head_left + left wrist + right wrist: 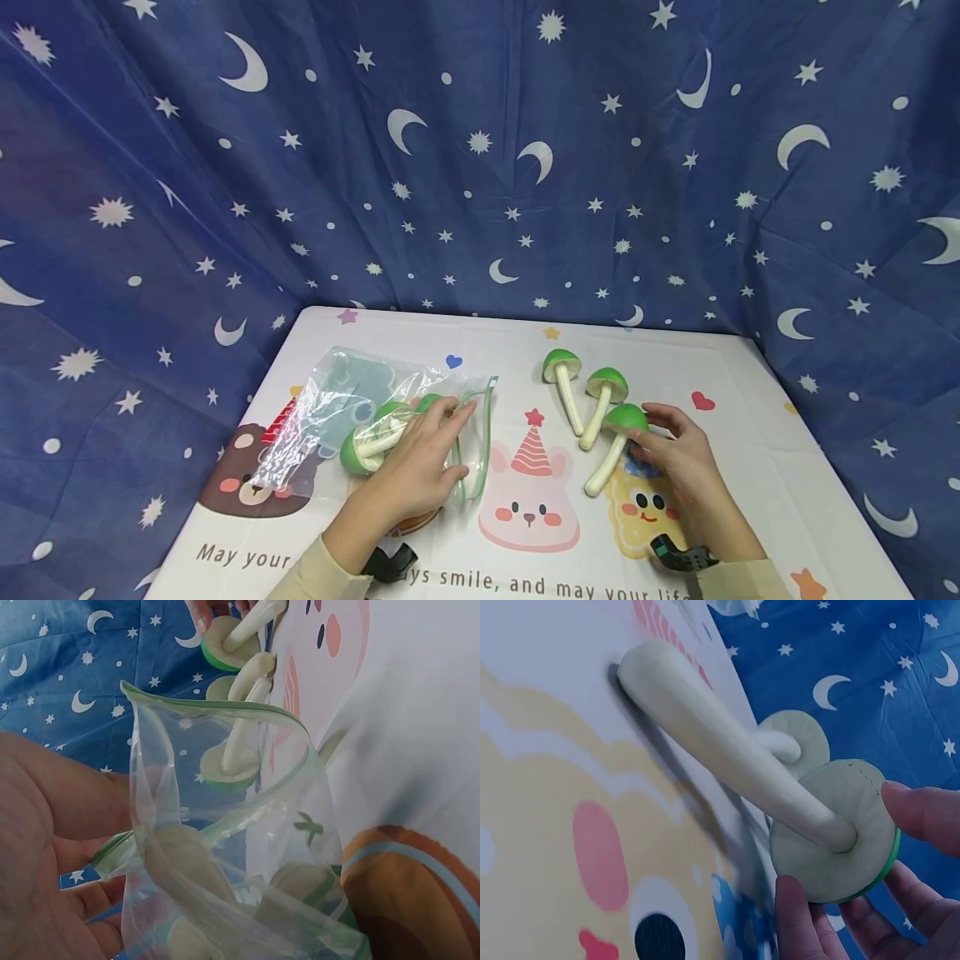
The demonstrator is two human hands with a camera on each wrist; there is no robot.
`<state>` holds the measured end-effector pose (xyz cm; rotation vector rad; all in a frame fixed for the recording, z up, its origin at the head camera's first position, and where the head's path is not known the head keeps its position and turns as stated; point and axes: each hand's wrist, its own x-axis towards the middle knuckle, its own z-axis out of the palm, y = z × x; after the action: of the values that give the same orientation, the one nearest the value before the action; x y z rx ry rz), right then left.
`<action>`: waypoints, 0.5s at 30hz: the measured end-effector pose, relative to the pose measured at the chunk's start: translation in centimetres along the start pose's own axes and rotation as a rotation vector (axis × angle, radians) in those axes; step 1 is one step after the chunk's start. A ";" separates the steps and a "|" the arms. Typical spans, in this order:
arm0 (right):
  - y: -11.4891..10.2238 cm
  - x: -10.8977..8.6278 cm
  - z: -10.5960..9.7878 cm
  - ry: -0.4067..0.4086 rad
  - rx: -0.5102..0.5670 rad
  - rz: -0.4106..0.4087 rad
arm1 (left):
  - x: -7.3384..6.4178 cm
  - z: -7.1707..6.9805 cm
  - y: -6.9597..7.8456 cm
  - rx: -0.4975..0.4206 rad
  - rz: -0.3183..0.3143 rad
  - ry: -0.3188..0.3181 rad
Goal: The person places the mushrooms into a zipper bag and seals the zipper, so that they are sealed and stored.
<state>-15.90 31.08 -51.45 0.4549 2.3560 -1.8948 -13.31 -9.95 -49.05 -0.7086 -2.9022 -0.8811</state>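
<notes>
In the head view a clear zip bag (341, 400) with a green seal lies at the left of the table. Several green-capped toy mushrooms (362, 452) are inside it. My left hand (423, 462) holds the bag by its mouth, which gapes toward the right in the left wrist view. My right hand (678, 450) pinches the green cap of a toy mushroom (735, 757), thumb on one side and fingers on the other. Its pale stem slants down toward the tablecloth. Just behind it lie two more mushrooms (562, 375) (604, 392), side by side.
A white tablecloth (525, 575) with printed animals and lettering covers the table. Behind and at both sides hangs a blue curtain (480, 208) with moons and stars, close to the table's back edge.
</notes>
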 end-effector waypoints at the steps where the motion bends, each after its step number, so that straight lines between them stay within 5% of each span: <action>1: 0.0 0.0 0.1 -0.002 0.001 0.001 | 0.0 0.0 0.0 0.001 0.000 0.000; 15: -1.1 -1.1 1.3 -0.074 0.014 -0.072 | -0.1 0.0 0.0 0.013 -0.001 0.002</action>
<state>-15.31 29.43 -50.48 0.2994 2.3444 -1.9240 -13.23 -10.01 -49.04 -0.7045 -2.9039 -0.8615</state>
